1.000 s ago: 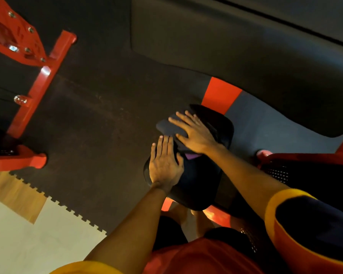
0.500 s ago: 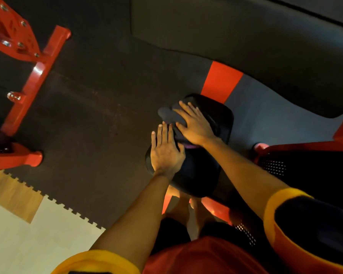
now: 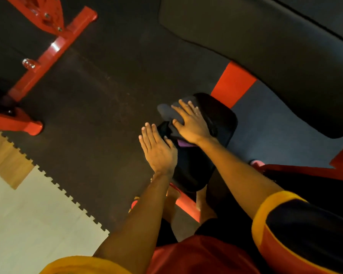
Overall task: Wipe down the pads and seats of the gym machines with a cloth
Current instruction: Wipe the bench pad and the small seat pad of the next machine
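The dark cloth (image 3: 166,111) lies on the far left corner of the black seat (image 3: 221,120), pressed under the right hand (image 3: 192,125), its grip open with fingers spread flat. The left hand (image 3: 156,150), also open, steadies the seat's near edge. Wiping looks underway; next, I judge, the cloth should sweep across the uncovered right side.

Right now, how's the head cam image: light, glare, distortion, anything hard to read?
Head view: dim, warm-tinted light; the black seat and the dark cloth under the right hand nearly merge, so their edges are hard to separate. Head view: a bright glare streak on the red frame. Head view: wide-angle bowing near the borders, the big pad looks curved; overall slightly soft.
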